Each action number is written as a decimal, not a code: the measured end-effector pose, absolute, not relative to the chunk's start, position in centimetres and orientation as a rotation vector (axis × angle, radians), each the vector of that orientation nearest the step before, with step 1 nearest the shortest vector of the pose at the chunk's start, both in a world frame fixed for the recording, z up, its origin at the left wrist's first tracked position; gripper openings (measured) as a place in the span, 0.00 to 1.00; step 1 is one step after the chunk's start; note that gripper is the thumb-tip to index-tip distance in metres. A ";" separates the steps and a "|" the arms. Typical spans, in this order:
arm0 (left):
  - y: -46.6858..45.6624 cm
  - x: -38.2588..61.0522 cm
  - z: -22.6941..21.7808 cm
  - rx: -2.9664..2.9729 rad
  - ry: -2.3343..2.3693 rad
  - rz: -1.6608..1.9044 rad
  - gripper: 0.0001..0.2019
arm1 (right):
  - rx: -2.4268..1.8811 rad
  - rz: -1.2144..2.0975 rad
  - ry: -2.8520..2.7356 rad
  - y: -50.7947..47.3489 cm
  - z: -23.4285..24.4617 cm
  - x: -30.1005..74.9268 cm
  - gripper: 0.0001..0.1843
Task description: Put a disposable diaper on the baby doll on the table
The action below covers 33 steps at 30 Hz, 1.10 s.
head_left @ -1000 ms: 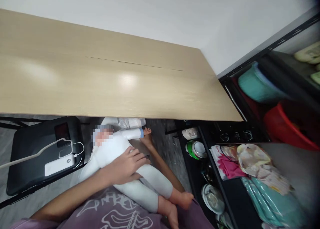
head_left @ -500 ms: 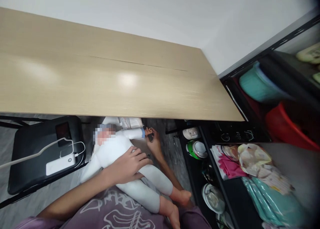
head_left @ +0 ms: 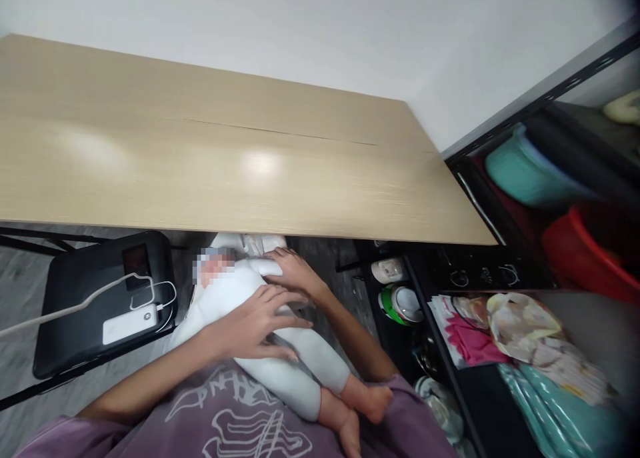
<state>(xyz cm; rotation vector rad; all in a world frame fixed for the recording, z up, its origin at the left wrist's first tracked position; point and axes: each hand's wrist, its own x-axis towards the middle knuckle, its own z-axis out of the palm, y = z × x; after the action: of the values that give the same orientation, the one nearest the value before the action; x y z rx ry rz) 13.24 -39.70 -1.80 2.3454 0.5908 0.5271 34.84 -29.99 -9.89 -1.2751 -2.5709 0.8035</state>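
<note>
A baby, or a lifelike baby doll (head_left: 225, 301), in a white suit lies on its back across my lap; I cannot tell which. Its head is blurred out, and its bare feet point to the lower right. My left hand (head_left: 263, 321) rests open on its belly and hip, fingers spread and thumb apart. My right hand (head_left: 293, 269) lies over its chest and arm with fingers stretched out, just below the table edge. The small hand on that side is hidden beneath mine. Behind the head is a white padded item (head_left: 255, 243), partly under the table.
A wooden tabletop (head_left: 225, 178) spans the view in front of me. On a black stool (head_left: 75, 305) at left lies a white power bank (head_left: 130, 323) with a cable. Right, black shelves hold a green-banded tin (head_left: 400, 305), a pink cloth (head_left: 470, 340), plastic bags and a red basin (head_left: 585, 251).
My right hand has let go of the small hand and moved left onto the chest and arm. My left hand stays on the body, thumb spread wider. The view has shifted slightly.
</note>
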 end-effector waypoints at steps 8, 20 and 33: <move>-46.3 2.9 -8.3 1.657 1.738 0.898 0.22 | -1.009 0.816 -2.748 -27.3 -6.3 31.8 0.20; -50.4 -0.6 -10.7 1.129 1.697 0.704 0.44 | -1.016 0.824 -2.763 -27.4 -1.5 30.4 0.23; -51.2 1.4 -5.7 1.365 1.720 0.948 0.41 | -1.174 0.964 -2.409 -32.3 6.5 37.8 0.23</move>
<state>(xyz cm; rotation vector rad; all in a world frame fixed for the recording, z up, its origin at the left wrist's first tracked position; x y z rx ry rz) 1.40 -51.19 -5.71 1.3652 1.7199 0.9482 37.84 -32.29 6.48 -1.1738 -2.4086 0.9641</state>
